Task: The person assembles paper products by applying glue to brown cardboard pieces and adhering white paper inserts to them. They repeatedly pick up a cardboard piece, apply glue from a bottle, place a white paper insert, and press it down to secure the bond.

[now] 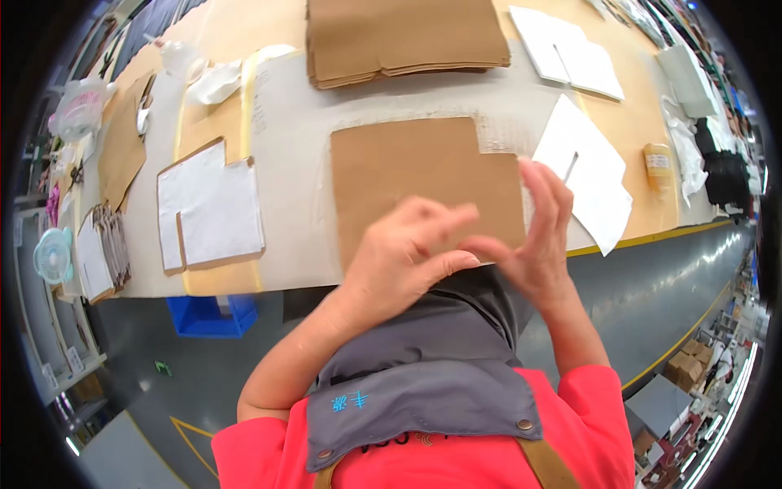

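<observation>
A flat brown notched cardboard piece lies on the grey-white table cover in front of me. My left hand rests on its near edge with fingers stretched to the right. My right hand is raised at the piece's near right corner, fingers apart and upright, thumb pointing toward my left hand. Neither hand visibly grips the cardboard. The near edge of the piece is hidden behind my hands.
A stack of brown cardboard sits at the back. White cut sheets lie at left, right and back right. A card bundle sits far left, a blue bin under the table.
</observation>
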Demonstrator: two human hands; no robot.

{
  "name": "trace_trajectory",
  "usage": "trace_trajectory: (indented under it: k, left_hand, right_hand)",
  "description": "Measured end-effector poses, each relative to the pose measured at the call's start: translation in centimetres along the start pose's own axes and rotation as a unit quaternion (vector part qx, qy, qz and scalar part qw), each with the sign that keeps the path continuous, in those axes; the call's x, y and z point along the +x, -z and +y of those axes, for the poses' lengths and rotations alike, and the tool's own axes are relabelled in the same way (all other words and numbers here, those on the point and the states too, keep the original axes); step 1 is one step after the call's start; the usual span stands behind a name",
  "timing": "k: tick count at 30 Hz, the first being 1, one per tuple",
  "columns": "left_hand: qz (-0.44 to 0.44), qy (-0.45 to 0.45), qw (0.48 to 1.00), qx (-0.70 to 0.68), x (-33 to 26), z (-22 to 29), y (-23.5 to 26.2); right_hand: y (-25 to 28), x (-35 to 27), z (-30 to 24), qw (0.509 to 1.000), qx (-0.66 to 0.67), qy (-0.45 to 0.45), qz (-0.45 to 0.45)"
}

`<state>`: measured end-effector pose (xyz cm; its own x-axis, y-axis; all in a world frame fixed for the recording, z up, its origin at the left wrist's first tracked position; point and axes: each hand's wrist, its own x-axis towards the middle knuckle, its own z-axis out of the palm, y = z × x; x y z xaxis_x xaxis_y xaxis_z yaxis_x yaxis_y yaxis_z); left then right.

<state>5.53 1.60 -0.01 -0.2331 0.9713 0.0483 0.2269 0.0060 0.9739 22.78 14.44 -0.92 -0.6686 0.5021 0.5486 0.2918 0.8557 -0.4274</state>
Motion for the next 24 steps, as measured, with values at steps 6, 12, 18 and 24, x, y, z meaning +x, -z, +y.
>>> trace_trajectory:
  k: [6,12,18,24]
  left_hand:
    - [0.051,-0.124,0.987,0.086,0.7,0.0,-3.4]
    - [0.116,-0.150,0.973,0.130,2.4,-1.3,-4.9]
    - [0.026,-0.181,0.936,0.302,3.7,-3.2,-2.1]
    - [-0.118,-0.122,0.860,0.482,5.8,-5.8,-0.8]
  right_hand:
    - [2.2,-1.0,0.3,0.999,-0.028,-0.020,0.037]
    - [5.9,-0.6,7.3,0.980,-0.171,-0.087,0.059]
    - [19.6,-2.8,32.6,0.854,-0.438,-0.278,0.046]
    - [20.8,-2.2,37.3,0.842,0.008,-0.537,-0.042]
